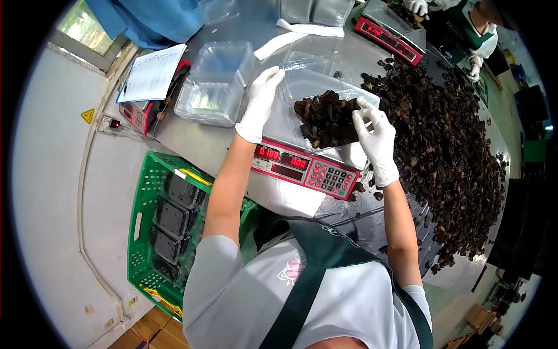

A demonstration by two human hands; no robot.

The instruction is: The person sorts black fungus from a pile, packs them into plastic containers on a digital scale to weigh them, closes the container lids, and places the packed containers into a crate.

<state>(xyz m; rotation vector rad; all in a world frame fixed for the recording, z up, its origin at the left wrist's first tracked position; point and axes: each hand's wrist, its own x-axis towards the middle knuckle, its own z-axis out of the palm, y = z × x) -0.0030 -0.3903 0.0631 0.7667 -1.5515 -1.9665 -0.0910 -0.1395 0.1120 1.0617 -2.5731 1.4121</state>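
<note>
A clear plastic box [343,89] with its lid raised sits on a red digital scale [305,168]. Dark wood ear mushrooms [326,121] are heaped in it. My left hand [263,102], in a white glove, has its fingers closed at the box's far left edge. At the right side, my right hand [376,139], gloved as well, bends its fingers around the box's corner, close beside the mushrooms. Its fingertips are partly hidden. The scale's display reads 0.188 and 0.00.
A large pile of wood ears [447,151] spreads over the table's right side. Clear empty boxes [215,84] are stacked left, beside a paper sheet [152,72]. A green crate [139,227] holds packed boxes. A second scale [389,38] stands near a co-worker's gloved hand [475,67].
</note>
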